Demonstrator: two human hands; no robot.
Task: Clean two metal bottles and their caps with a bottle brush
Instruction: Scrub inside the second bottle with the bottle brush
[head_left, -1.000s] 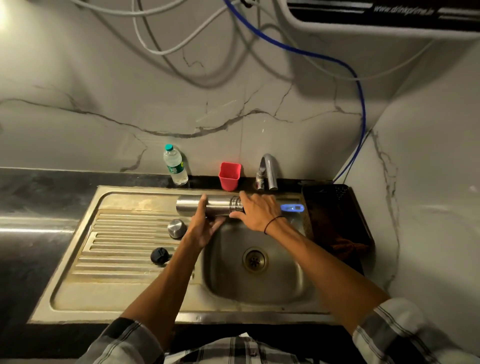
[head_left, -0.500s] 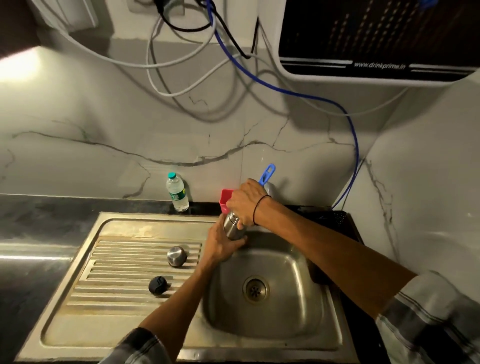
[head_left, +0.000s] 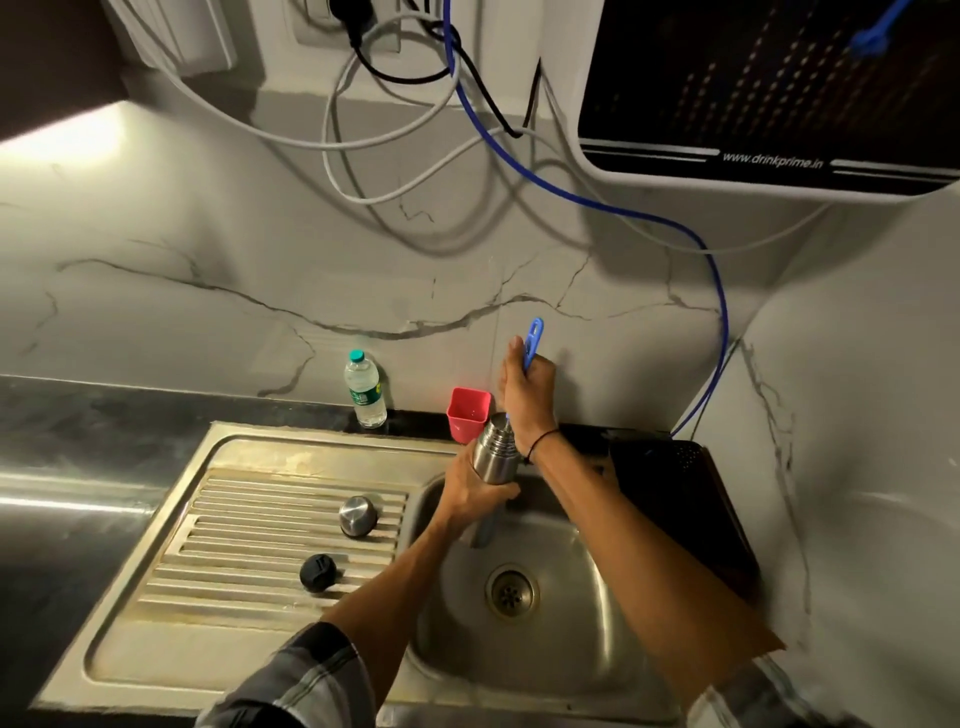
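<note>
Left hand: I am seeing my left hand (head_left: 470, 496) wrapping its fingers round the lower body of the metal bottle (head_left: 496, 454), holding it nearly upright over the back edge of the sink basin (head_left: 582, 613).
Right hand: my right hand (head_left: 524, 392) is gripping the blue handle of the bottle brush (head_left: 533, 340), which is pointing down into the bottle's open neck; the bristle end is hidden inside, so I cannot tell how deep it is sitting.
Bottle handling: I am judging it rigid, smooth steel, probably slippery if wet and light when empty; the mid-to-lower body is looking like the safest place to hold, leaving the threaded neck free for the brush.
Brush handling: the handle is looking thin and likely a bit flexible, so I am gripping it close to the bottle mouth.
Caps: a steel cap (head_left: 358, 514) and a black cap (head_left: 317, 571) are lying apart on the ribbed drainboard (head_left: 234, 540), not yet taken up.
Second bottle: I am not finding one in view.
Surroundings: a red cup (head_left: 467, 418) is standing just beside the bottle, and a plastic water bottle (head_left: 364, 389) is standing further left by the wall.
In the way: I am judging the red cup the likeliest thing to get knocked; a dark rack (head_left: 685, 499) is crowding my right forearm.
</note>
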